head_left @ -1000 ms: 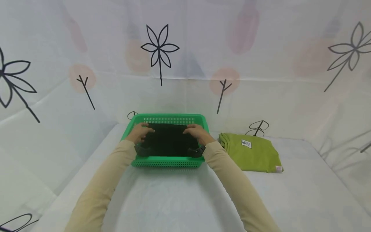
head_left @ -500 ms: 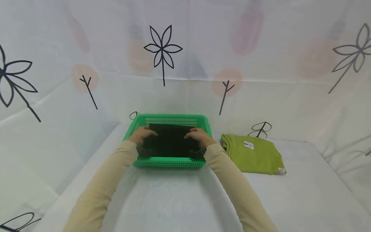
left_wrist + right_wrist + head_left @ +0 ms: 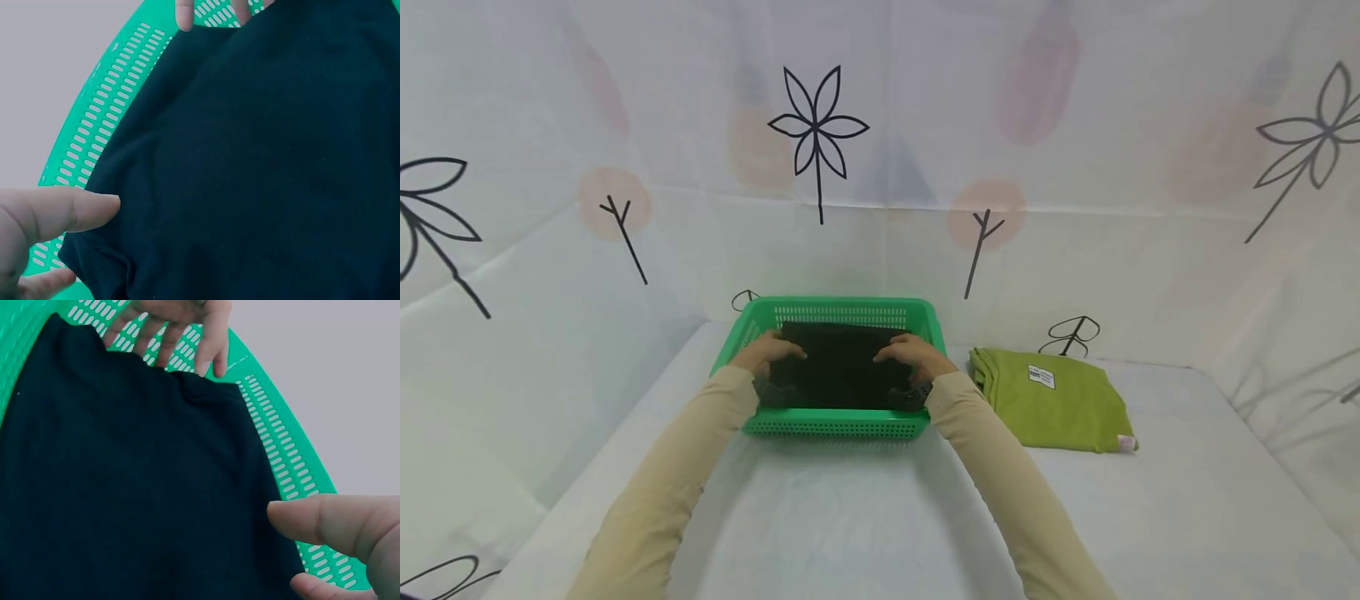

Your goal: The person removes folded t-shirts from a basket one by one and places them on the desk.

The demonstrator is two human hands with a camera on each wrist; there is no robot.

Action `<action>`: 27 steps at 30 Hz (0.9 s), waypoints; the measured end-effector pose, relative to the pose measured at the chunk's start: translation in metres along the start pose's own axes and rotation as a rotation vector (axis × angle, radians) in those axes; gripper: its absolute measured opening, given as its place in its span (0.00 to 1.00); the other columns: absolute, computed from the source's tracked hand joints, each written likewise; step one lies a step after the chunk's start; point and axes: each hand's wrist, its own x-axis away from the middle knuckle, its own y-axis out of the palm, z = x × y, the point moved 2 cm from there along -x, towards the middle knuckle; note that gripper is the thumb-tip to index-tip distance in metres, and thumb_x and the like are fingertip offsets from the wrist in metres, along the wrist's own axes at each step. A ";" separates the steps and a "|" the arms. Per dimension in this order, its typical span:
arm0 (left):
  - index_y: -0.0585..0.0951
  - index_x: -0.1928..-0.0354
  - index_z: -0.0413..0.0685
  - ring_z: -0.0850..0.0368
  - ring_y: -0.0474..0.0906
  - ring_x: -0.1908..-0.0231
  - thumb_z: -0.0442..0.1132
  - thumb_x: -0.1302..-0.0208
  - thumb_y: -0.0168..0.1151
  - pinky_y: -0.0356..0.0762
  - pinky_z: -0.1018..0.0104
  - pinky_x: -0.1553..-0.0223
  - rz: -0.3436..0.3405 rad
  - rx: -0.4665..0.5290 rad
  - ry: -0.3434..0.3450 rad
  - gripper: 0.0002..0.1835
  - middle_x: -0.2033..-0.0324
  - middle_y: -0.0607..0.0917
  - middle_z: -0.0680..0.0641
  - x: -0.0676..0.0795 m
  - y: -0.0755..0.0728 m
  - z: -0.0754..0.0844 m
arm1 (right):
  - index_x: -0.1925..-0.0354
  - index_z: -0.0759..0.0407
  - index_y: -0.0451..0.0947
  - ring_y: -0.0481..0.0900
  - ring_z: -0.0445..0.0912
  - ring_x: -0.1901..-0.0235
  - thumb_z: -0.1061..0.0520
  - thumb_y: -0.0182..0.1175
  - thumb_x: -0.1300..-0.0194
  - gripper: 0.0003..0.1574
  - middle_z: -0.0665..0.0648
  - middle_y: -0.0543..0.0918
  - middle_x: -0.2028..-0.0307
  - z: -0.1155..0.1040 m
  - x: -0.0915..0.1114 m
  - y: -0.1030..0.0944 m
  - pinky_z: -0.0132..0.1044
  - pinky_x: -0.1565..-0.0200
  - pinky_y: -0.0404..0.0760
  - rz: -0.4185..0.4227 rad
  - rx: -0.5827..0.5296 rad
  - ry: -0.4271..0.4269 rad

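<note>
A folded dark cloth (image 3: 842,367) lies in a green plastic basket (image 3: 835,422), covering most of its floor. At the cloth's left side is my left hand (image 3: 766,353), its thumb (image 3: 94,210) extended over the fabric and a fingertip (image 3: 56,281) beside the edge. My right hand (image 3: 919,357) mirrors it on the other side, with its thumb (image 3: 300,517) at the cloth's edge and another fingertip (image 3: 312,584) just below. Both hands have their fingers spread apart, and the cloth lies flat between them. The farther fingers of each hand are partly hidden.
A folded lime-green cloth (image 3: 1052,402) with white labels lies on the table right of the basket. White sheeting (image 3: 880,467) covers the table, and a white patterned backdrop (image 3: 880,250) stands close behind the basket.
Both hands have lowered slightly along the sides of the dark cloth. The head view has shifted a little. The basket and the green cloth stay in place.
</note>
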 end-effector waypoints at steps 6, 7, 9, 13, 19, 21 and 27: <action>0.38 0.25 0.38 0.29 0.40 0.31 0.36 0.36 0.60 0.52 0.36 0.37 -0.022 0.003 -0.008 0.48 0.29 0.43 0.28 -0.002 0.000 -0.001 | 0.27 0.58 0.54 0.61 0.69 0.36 0.49 0.62 0.35 0.46 0.67 0.53 0.28 0.001 -0.001 0.001 0.57 0.42 0.69 -0.040 0.025 0.036; 0.37 0.25 0.38 0.29 0.40 0.31 0.35 0.36 0.61 0.51 0.36 0.37 -0.023 0.002 -0.008 0.49 0.29 0.43 0.28 -0.002 0.000 -0.001 | 0.27 0.58 0.54 0.60 0.68 0.36 0.49 0.62 0.35 0.46 0.66 0.53 0.28 0.001 -0.001 0.001 0.57 0.42 0.69 -0.048 0.028 0.038; 0.36 0.25 0.40 0.30 0.40 0.31 0.35 0.36 0.61 0.51 0.36 0.37 -0.030 -0.005 -0.008 0.50 0.29 0.42 0.28 -0.003 0.000 -0.001 | 0.26 0.58 0.54 0.60 0.66 0.35 0.49 0.61 0.35 0.46 0.66 0.53 0.28 0.000 -0.001 0.001 0.55 0.41 0.69 -0.062 0.048 0.042; 0.35 0.25 0.41 0.29 0.42 0.31 0.36 0.36 0.61 0.50 0.35 0.37 -0.046 -0.030 0.000 0.51 0.28 0.41 0.29 -0.004 0.000 0.000 | 0.26 0.59 0.52 0.56 0.67 0.34 0.49 0.60 0.35 0.46 0.66 0.52 0.28 0.000 -0.001 0.000 0.57 0.40 0.67 -0.088 0.061 0.025; 0.34 0.25 0.42 0.30 0.46 0.32 0.36 0.37 0.63 0.55 0.39 0.37 -0.062 -0.049 0.004 0.52 0.29 0.44 0.28 -0.006 0.000 0.000 | 0.26 0.59 0.50 0.55 0.68 0.33 0.50 0.62 0.35 0.49 0.67 0.51 0.28 0.001 -0.003 -0.001 0.58 0.40 0.66 -0.089 0.042 0.021; 0.33 0.25 0.43 0.31 0.46 0.31 0.35 0.37 0.63 0.56 0.39 0.37 -0.065 -0.037 0.002 0.53 0.29 0.43 0.28 -0.005 0.000 0.000 | 0.26 0.60 0.49 0.56 0.68 0.34 0.50 0.62 0.35 0.49 0.68 0.51 0.28 0.002 -0.002 -0.001 0.58 0.39 0.65 -0.086 0.033 0.022; 0.34 0.25 0.42 0.31 0.42 0.30 0.32 0.40 0.64 0.53 0.36 0.37 -0.060 -0.026 0.001 0.54 0.29 0.43 0.28 -0.003 0.001 -0.001 | 0.26 0.61 0.49 0.54 0.67 0.33 0.52 0.61 0.35 0.48 0.67 0.50 0.28 0.002 -0.001 0.001 0.59 0.39 0.63 -0.094 0.030 -0.003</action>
